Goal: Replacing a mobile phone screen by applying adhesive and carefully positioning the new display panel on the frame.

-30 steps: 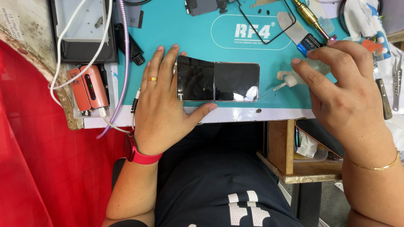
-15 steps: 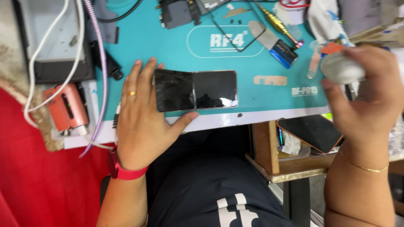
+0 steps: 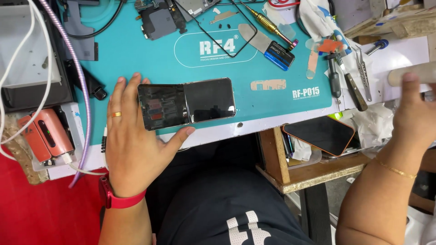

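Note:
A dark folding phone lies unfolded, screen up, on the teal work mat. My left hand, with a gold ring and a red wristband, holds the phone's left end: fingers reach past its far edge and the thumb lies along its near edge. My right hand, with a thin gold bracelet, is off the mat at the far right. Its fingers are closed on a pale cylinder that sticks out to the left.
Tweezers, a dark-handled tool, a brass screwdriver and a blue-handled blade lie at the mat's right. Phone parts sit at its far edge. A second phone rests on a wooden shelf. An orange device and white cables are at left.
My right hand left the phone's right end, picked up a small pale bottle and moved far right, off the mat. My left hand stayed on the phone.

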